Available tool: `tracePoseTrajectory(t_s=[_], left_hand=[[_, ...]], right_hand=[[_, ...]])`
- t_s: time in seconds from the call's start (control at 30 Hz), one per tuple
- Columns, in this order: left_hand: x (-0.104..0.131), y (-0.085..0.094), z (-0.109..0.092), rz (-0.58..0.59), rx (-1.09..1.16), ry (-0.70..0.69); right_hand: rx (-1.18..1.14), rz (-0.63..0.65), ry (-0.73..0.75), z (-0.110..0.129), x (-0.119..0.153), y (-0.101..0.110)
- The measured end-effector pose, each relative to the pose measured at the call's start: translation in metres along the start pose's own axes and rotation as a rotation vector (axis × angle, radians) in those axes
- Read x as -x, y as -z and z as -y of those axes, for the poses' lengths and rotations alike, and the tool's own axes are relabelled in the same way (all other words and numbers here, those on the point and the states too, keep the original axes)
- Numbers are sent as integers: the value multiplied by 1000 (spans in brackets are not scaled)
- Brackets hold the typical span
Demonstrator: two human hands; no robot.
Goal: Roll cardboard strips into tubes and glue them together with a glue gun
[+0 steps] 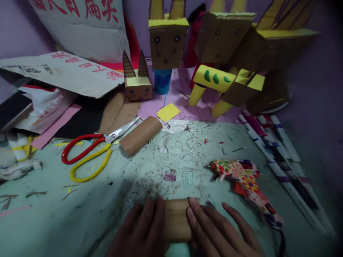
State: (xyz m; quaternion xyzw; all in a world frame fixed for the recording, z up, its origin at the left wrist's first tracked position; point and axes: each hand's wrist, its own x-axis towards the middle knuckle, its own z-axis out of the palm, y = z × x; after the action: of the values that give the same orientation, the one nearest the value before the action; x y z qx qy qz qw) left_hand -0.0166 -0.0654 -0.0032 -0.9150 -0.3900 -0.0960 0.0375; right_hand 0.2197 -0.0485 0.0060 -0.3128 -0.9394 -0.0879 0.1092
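A small piece of brown cardboard (177, 221) lies at the bottom centre, between both hands. My left hand (144, 228) covers its left end, fingers pressed together on it. From the right, my right hand (214, 228) rests its fingertips on the other end, the outer fingers somewhat apart. Beyond them a brown cardboard tube (141, 135) lies at a slant beside scissors (107, 141) with one red and one yellow handle, blades slightly apart. A flower-patterned glue gun (248, 182) lies to the right of the hands.
Cardboard animal figures (168, 43) with ears line the back. Markers (284, 167) lie in a bundle at the right. Cardboard sheets (72, 71) and a pink strip (56, 125) are at the left. A yellow paper square (168, 112) lies among small scraps.
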Motion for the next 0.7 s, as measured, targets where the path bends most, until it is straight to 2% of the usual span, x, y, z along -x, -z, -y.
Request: tracePoseTrajectory(t_s=[0.13, 0.2, 0.3, 0.4, 0.53, 0.7], left_hand=[[-5, 5, -11, 23, -7, 27], [-7, 5, -18, -10, -26, 78], [-8, 4, -24, -75, -21, 142], [-6, 6, -21, -100, 10, 111], [-3, 9, -14, -75, 153, 149], [-3, 2, -17, -82, 166, 128]], right_hand=[[-13, -31, -246, 23, -6, -1], [-16, -40, -316, 37, -9, -3], [-39, -28, -240, 52, -11, -5], [-90, 8, -173, 59, -10, -8], [-158, 11, -185, 57, -8, -15], [-206, -51, -153, 50, -8, -20]])
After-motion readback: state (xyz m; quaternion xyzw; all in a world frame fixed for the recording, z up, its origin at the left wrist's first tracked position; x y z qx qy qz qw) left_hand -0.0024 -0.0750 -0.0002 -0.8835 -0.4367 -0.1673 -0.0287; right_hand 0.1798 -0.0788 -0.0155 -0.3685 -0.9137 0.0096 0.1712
